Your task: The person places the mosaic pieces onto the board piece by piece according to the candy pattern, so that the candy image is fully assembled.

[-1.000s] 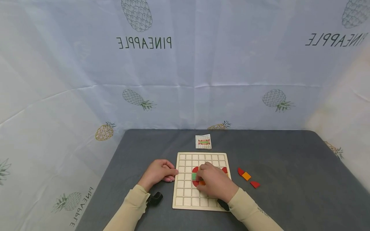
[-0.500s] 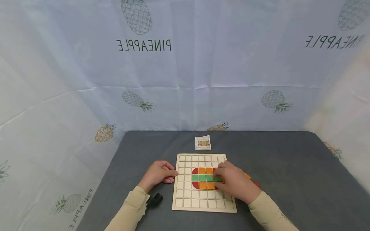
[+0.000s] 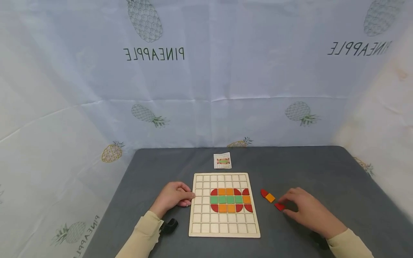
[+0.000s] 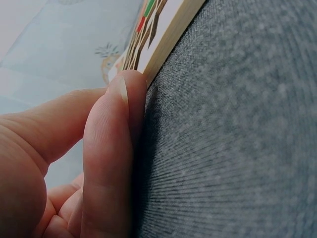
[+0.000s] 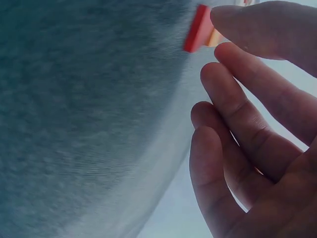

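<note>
A pale wooden grid board (image 3: 214, 227) lies on the table, with red, orange and green tiles set in its squares. My left hand (image 3: 172, 197) is at the board's left edge, its thumb and index fingertips together right at the rim; the left wrist view shows the fingertips (image 4: 119, 91) against the board's side. To the right of the board my right hand (image 3: 304, 208) reaches low over a red quarter-round tile (image 3: 279, 206). Its thumb and index finger are spread on either side of that tile. In the right wrist view the red tile (image 5: 197, 29) stands beside a fingertip, the other fingers loosely bent.
Another red tile (image 3: 264, 193) and an orange square tile (image 3: 270, 197) lie between the board and my right hand. Behind the board is a small pattern card (image 3: 222, 161). A pineapple-print cloth (image 3: 206, 71) hangs past the dark table's (image 3: 161, 161) far edge.
My right hand has moved right, off the tiles on the board and over to the loose red tile on the table. My left hand stays at the board's edge.
</note>
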The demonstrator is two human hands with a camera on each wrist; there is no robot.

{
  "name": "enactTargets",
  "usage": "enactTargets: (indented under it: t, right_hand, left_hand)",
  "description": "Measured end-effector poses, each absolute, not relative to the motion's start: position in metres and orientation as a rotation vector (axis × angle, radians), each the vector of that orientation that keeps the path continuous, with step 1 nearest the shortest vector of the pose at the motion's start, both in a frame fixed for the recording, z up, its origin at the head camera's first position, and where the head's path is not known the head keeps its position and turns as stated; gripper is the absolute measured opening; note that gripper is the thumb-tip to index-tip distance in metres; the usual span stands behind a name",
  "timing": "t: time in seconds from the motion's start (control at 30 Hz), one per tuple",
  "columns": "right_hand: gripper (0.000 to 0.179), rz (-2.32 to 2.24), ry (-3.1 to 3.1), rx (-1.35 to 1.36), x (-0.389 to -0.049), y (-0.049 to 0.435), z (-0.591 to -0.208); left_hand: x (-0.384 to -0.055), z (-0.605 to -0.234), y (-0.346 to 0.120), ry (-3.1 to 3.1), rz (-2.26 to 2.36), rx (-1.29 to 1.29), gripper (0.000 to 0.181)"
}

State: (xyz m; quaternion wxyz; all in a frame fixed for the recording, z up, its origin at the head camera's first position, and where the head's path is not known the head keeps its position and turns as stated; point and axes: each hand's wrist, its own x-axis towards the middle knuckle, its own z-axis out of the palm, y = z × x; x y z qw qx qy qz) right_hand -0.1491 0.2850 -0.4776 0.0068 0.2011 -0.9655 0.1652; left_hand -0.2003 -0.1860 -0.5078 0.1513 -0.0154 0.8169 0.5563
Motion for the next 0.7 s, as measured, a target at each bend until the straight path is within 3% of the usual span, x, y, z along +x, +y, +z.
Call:
enactTargets:
  t: [0.7]
  right_hand:
    - [0.026,0.52,-3.091,0.537,-0.1532,0.2805,-0.4861]
  left_hand:
    - [-0.199,-0.5066,-0.1872,2.337,1.601,-0.015,0.032]
